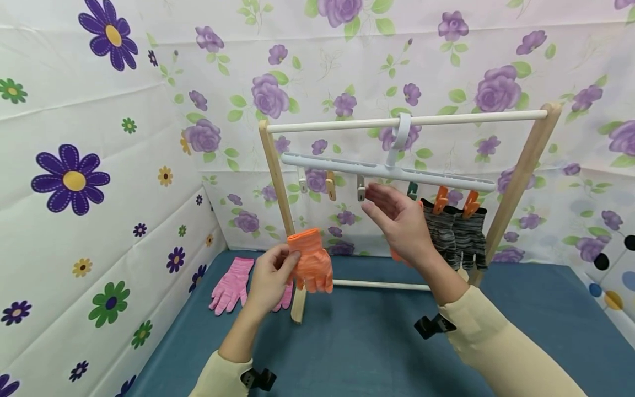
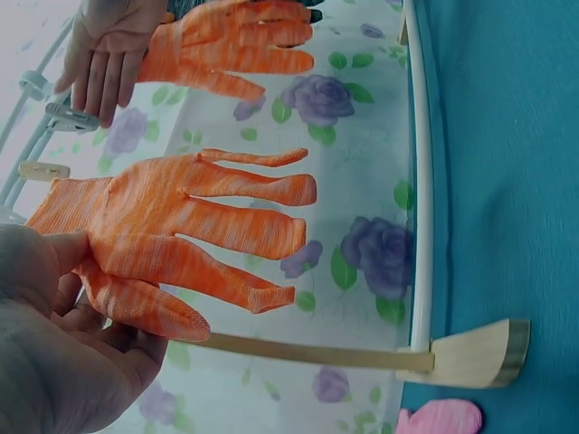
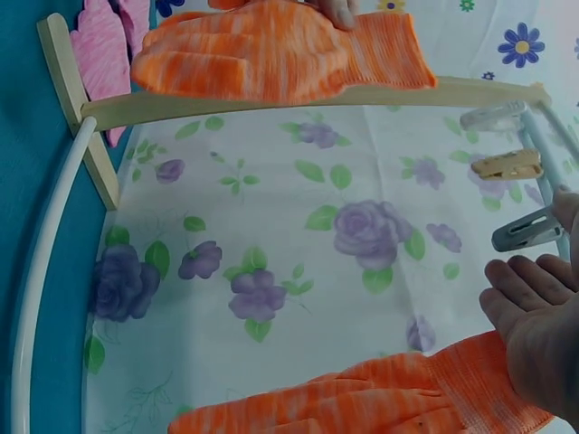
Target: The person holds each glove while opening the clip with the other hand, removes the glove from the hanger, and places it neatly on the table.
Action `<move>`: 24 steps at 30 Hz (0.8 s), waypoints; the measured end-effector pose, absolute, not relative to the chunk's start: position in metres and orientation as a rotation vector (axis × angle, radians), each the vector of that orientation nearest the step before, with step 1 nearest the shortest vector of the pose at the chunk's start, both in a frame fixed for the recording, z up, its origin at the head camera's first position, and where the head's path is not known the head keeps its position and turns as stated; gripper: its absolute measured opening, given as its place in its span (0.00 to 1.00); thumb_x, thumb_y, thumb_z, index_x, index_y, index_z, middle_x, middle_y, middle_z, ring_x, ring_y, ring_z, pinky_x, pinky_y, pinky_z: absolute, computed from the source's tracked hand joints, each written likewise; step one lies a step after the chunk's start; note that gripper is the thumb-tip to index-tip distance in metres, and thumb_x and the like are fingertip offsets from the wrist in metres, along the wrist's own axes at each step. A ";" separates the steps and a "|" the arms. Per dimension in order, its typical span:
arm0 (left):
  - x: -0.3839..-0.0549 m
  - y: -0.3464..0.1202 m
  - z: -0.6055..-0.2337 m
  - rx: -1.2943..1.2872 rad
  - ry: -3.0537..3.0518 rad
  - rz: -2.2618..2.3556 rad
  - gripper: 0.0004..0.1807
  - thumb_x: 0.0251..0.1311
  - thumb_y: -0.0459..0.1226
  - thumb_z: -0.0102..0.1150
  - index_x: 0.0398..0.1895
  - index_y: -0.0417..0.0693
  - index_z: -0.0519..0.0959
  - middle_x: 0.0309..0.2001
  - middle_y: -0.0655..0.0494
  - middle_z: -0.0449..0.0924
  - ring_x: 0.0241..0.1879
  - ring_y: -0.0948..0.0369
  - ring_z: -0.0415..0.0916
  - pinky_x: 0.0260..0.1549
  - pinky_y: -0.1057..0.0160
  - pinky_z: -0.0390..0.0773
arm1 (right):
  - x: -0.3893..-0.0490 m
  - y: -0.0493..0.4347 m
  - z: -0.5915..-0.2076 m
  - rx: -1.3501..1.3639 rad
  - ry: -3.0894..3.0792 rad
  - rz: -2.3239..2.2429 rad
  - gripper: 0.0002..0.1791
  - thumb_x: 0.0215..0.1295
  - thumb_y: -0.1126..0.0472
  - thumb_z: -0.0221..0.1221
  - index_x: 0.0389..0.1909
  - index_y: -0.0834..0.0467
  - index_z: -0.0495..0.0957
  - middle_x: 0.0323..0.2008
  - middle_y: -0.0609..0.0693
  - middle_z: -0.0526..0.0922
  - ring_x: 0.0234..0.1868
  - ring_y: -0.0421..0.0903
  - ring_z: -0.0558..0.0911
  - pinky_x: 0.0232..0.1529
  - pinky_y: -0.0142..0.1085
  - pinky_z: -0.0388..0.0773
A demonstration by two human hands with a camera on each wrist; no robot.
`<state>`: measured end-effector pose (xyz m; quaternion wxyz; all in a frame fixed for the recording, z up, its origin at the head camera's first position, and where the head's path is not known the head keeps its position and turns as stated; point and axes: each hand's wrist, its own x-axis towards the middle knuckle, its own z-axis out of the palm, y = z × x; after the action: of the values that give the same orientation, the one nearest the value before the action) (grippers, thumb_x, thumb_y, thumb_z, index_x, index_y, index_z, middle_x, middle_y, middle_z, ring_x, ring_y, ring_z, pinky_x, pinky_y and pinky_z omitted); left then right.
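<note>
My left hand (image 1: pixel 270 275) pinches an orange knit glove (image 1: pixel 312 262) near its cuff, left of centre in the head view. The glove's fingers hang down, and in the left wrist view they spread out flat. Up at the white clip hanger (image 1: pixel 342 164), my right hand (image 1: pixel 399 223) has its fingers extended, with the fingertips right by a grey clip (image 1: pixel 361 188). A second orange glove (image 3: pixel 362 398) hangs behind the right hand, mostly hidden in the head view. Dark striped gloves (image 1: pixel 453 231) hang from orange clips (image 1: pixel 440 199) at the hanger's right end.
The hanger hooks over the top rod (image 1: pixel 327 125) of a wooden rack. A white clip (image 1: pixel 302 181), a tan clip (image 1: pixel 330 186) and a green clip (image 1: pixel 412 190) also hang from it. Pink gloves (image 1: pixel 233 284) lie on the blue tabletop (image 1: pixel 357 342) at left.
</note>
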<state>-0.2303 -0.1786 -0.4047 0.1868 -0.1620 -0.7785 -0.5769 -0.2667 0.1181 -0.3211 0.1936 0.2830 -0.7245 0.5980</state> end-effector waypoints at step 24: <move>-0.214 -0.237 -0.402 -0.285 -2.180 -1.598 0.10 0.73 0.36 0.67 0.50 0.39 0.85 0.33 0.41 0.82 0.22 0.58 0.72 0.21 0.66 0.75 | -0.237 0.129 -0.356 0.780 -2.055 1.436 0.28 0.74 0.63 0.67 0.73 0.58 0.75 0.67 0.51 0.81 0.70 0.47 0.78 0.67 0.35 0.73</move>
<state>-0.2137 -0.2369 -0.4019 0.2104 -0.1027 -0.7841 -0.5747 -0.2367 0.1295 -0.3555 0.2551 0.2874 -0.7568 0.5287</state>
